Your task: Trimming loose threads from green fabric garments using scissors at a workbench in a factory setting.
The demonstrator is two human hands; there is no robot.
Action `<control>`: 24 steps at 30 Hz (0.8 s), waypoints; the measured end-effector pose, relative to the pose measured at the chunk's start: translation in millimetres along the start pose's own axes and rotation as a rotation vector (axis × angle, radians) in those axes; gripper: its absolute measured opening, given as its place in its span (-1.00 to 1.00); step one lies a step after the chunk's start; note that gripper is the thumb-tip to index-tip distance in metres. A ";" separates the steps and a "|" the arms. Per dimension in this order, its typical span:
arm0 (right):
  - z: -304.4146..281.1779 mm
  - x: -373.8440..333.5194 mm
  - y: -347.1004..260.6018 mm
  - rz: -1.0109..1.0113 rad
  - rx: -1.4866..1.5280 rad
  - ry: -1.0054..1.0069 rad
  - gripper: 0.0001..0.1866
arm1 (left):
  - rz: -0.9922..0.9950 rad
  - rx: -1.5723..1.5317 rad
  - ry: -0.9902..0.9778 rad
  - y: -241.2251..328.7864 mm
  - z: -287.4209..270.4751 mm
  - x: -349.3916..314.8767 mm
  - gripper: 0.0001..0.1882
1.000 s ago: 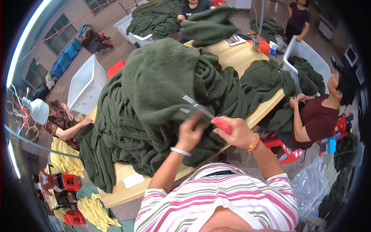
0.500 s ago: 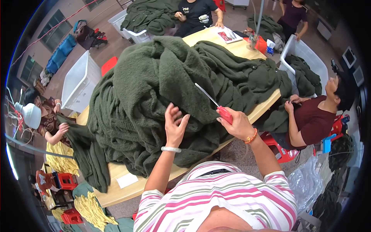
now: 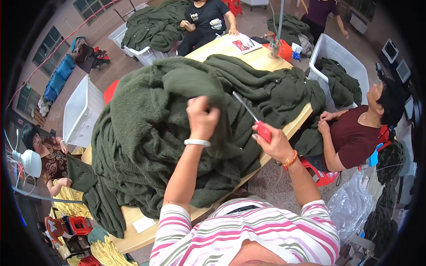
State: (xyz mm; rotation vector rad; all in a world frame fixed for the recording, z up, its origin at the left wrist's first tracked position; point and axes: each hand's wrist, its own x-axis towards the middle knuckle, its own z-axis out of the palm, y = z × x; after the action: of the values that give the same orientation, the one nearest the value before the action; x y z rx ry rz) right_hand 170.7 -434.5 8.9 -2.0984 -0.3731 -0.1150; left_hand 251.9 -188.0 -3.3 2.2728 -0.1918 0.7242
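Observation:
A large heap of dark green knit garments [image 3: 146, 115] covers the middle of the wooden table [image 3: 133, 237] in front of me. My left hand [image 3: 202, 119], with a white bangle at its wrist, is closed on a fold of a green garment at the heap's near right side; hand and cloth are partly blurred. In my right hand [image 3: 278, 144], which wears an orange beaded bracelet, is a red-handled screwdriver [image 3: 264, 131]. Its silver shaft points up and left, over the green cloth. Whether the tip touches the cloth I cannot tell.
Seated at the right, a person [image 3: 355, 137] holds green cloth; another person [image 3: 51, 155] handles a green garment at the left. White bins [image 3: 82, 111] stand around the table. A booklet [image 3: 244, 43] lies at the far end, a white paper [image 3: 143, 224] at the near left.
My left hand has moved up, closing on the green cloth, which shifts with it. The screwdriver stays in my right hand. The view has shifted slightly, and the left person's hands have moved.

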 end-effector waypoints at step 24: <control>46.4 71.4 162.9 0.190 -0.037 -0.220 -0.24 | -0.433 -0.036 -0.411 -28.1 121.2 -137.2 -0.36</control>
State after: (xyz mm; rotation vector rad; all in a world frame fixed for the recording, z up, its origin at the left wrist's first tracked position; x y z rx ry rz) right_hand 285.8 -459.1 -132.3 -2.1775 -0.3009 0.2239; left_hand 201.2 -261.2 -165.7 2.2946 0.0963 0.0274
